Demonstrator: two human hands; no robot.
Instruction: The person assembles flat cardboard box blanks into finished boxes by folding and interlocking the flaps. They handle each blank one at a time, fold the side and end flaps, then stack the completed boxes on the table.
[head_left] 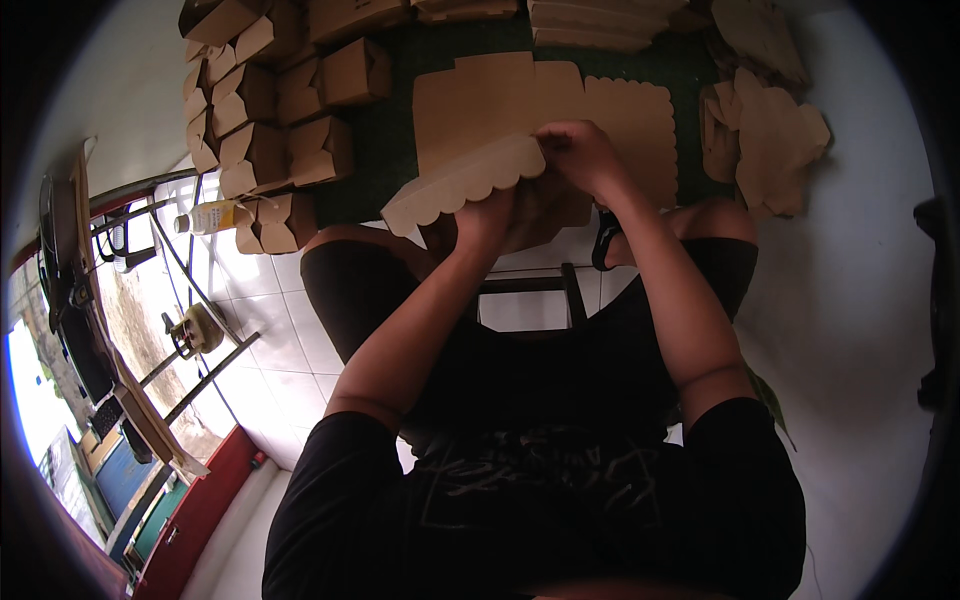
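Note:
A brown cardboard box (470,178), partly folded, is held over the front edge of the dark green table. One of its flaps has a scalloped edge and is tilted up toward me. My left hand (485,217) grips the box from below, its fingers largely hidden behind that flap. At the flap's right end, my right hand (583,158) has its fingers curled in and pinches the cardboard near the corner. Just beyond my hands lies a flat, unfolded cardboard blank (490,100), with another scalloped piece (632,130) to its right.
Folded boxes (248,98) are stacked at the table's left. More cardboard (590,22) lies along the far side, and loose blanks (775,140) sit at the right edge. A bottle (210,218) with a yellowish label is at the left, near a metal frame (205,375).

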